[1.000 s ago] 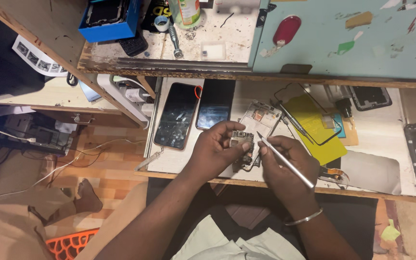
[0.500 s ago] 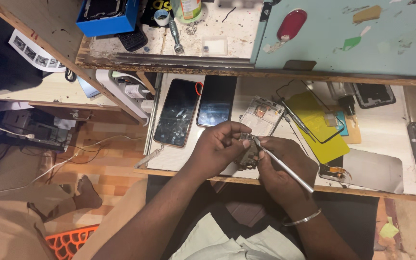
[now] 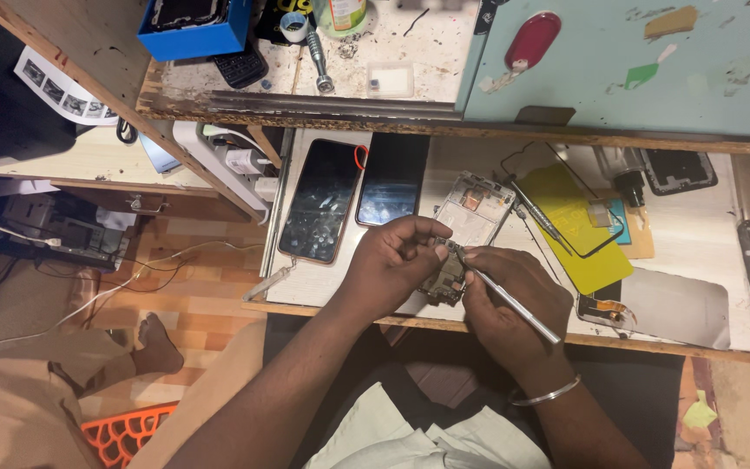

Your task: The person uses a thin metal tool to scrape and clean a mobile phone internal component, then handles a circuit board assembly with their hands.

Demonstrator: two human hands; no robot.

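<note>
Warm, even indoor light; sharp focus.

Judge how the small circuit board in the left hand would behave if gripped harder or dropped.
The circuit board looks thin and bare, so probably light, stiff, and fragile. The left hand pinches it by the edges, suggesting little to grip. The right hand works a thin metal tool at it; a slip might scratch parts.

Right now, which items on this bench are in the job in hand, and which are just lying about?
In hand:
- left hand gripping a small circuit board
- right hand holding a thin metal tool, tip at the board

Lying about:
- open phone frame
- two dark phones
- yellow sheet
- blue box
- red oval piece
</note>
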